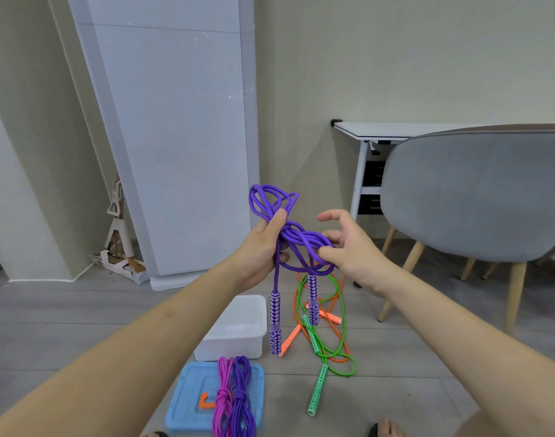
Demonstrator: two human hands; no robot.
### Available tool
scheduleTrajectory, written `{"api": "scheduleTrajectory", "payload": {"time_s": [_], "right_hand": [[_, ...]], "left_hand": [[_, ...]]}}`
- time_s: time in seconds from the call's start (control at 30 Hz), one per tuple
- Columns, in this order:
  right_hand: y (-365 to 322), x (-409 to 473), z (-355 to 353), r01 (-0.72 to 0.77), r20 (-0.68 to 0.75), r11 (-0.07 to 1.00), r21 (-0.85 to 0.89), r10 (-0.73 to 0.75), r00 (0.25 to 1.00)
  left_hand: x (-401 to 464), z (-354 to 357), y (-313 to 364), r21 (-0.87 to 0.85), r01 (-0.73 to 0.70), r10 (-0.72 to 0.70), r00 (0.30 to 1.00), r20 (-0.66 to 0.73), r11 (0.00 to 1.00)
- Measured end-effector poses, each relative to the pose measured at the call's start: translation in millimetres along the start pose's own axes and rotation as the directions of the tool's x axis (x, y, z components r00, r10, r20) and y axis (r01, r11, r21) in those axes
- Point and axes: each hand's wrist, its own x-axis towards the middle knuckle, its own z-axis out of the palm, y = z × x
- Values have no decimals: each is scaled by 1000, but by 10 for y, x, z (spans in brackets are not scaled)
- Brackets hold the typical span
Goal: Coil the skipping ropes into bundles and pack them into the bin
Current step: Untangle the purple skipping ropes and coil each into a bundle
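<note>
Two finished bundles, one of pink cord (223, 402) and one of purple cord (243, 398), lie side by side on the flat blue plastic lid (185, 402) on the floor, nearest the person. Just beyond the lid stands the white plastic bin (238, 329), with nothing visible inside it.

Above the bin, the left hand (260, 250) holds the purple braided skipping rope (289, 234) with its grip wrapped tight around the gathered strands, thumb pressed on top. Loops stand up above the fist, and the rope's two purple-and-white patterned handles (275, 323) hang down free. The right hand (348, 244) pinches a loop of the same rope between thumb and lower fingers, with the index finger lifted.

To the right, on the floor, a green rope (342, 310) and an orange rope (293, 335) lie loose and crossed over each other, beside a grey chair (474, 197).

The coil looks uneven and unsecured; if the left hand's hold slackens while the right hand threads or wraps, the loops could probably spring open. The swinging handles might also snag the tangled ropes below.
</note>
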Motion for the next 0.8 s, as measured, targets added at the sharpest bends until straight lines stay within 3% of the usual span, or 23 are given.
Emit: {"api": "scheduleTrajectory", "payload": {"time_s": [0.2, 0.27, 0.43, 0.5, 0.6, 0.7, 0.8], "right_hand": [[51, -37, 113, -78, 78, 981, 180, 64, 995], [62, -31, 155, -41, 59, 987, 157, 32, 998], [82, -8, 111, 195, -106, 941, -276, -231, 967], [59, -36, 81, 305, -65, 849, -432, -367, 928], [72, -40, 81, 429, 116, 676, -599, -456, 882], [123, -22, 163, 475, 214, 537, -697, -476, 853], [139, -21, 212, 346, 133, 636, -689, -359, 924]], "left_hand": [[-17, 46, -18, -59, -38, 36, 998, -49, 998], [-8, 50, -21, -123, -45, 34, 996, -88, 991], [43, 0, -6, -203, -60, 19, 980, -200, 977], [46, -16, 9, -226, -68, 21, 979, -204, 972], [57, -29, 14, -237, -71, 18, 975, -220, 969], [66, -25, 7, -243, -71, 15, 974, -227, 967], [68, -32, 13, -276, -57, -6, 975, -223, 959]]}}
